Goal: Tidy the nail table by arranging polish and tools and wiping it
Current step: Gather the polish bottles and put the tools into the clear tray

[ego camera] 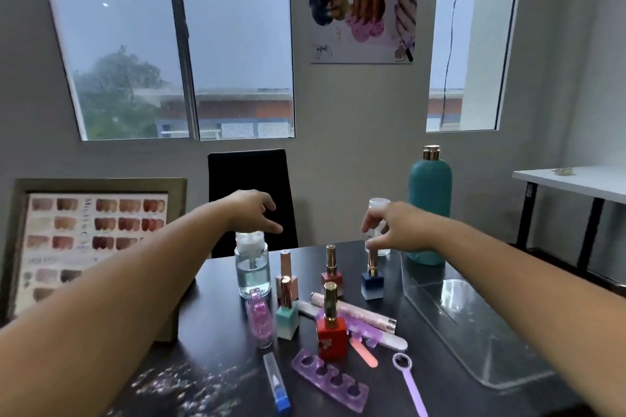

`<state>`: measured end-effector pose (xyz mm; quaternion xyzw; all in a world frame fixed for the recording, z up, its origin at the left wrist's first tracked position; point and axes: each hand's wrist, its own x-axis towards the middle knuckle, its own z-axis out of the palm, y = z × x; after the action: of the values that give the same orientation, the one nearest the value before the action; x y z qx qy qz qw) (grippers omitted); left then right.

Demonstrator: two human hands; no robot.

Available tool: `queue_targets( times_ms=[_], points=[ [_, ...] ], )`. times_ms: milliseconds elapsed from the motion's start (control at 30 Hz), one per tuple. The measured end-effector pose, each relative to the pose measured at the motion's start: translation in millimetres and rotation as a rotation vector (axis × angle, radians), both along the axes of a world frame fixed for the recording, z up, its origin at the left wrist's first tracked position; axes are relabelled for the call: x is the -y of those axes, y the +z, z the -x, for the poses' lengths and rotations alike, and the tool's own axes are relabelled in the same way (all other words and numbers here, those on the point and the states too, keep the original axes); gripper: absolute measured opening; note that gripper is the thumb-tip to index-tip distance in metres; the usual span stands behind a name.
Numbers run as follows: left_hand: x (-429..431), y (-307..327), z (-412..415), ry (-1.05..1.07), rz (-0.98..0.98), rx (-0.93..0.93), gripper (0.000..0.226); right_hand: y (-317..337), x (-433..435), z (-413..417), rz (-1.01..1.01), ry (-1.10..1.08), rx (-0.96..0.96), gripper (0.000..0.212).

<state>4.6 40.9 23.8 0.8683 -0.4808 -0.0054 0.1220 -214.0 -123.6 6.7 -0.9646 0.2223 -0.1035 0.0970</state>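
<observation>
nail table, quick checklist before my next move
1. Grip of left hand on pump bottle: not ok, it hovers above the pump with fingers open.
2. Hold of right hand on small clear bottle: cannot tell, fingers hide the contact.
3. Room in clear tray: ok, no bottles in it.
4. Upright red polish and blue polish: ok.
5. Wiped glitter spill: not ok, it lies on the table at near left.

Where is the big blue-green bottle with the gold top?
In the head view, the teal bottle stands at the far right edge of the table, just beyond the right hand and behind the clear tray.
</observation>
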Motion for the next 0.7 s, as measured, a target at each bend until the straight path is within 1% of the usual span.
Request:
queue_targets(
  times_ms=[100,167,300,400,533,700],
  points=[
    [-3,-16,0,0.009,-0.108,0.052,0.059,-10,-2,-2,-0.030,0.002,-0.104,0.029],
    [-5,-20,-3,0.026,-0.112,0.109,0.054,-15,-1,-4,-0.028,0.004,-0.099,0.024],
    [-4,-20,-12,0.059,-0.046,0.080,0.052,-19,4,-9,-0.003,0.008,-0.071,0.014],
    [10,-13,-12,0.033,0.023,0.087,0.054,-9,13,-11,0.001,0.001,-0.044,0.015],
    [50,-4,-2,-0.053,0.170,0.103,0.054,9,32,-10,-0.015,-0.032,0.008,0.012],
    [111,-11,16,-0.149,0.184,0.098,0.055,13,62,-8,-0.032,-0.109,0.036,0.012]
  ],
)
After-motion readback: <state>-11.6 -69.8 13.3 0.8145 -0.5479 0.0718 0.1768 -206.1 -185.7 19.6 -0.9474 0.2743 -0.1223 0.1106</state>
